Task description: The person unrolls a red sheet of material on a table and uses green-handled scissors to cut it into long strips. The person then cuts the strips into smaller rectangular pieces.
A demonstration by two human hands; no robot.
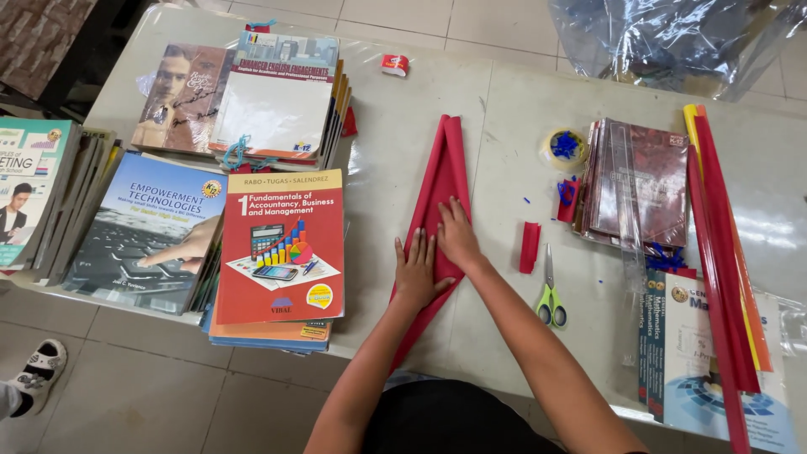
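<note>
Two flat hands press a folded red paper sheet on a pale surface.

The left hand (414,273) and the right hand (456,235) lie open, fingers spread, gripping nothing, on the long, pointed red paper sheet (443,172) in the middle of the glossy surface (403,134). Just right lie a small red paper scrap (530,246) and green-handled scissors (550,294); smooth-covered textbooks (281,245) are stacked to the left.
</note>
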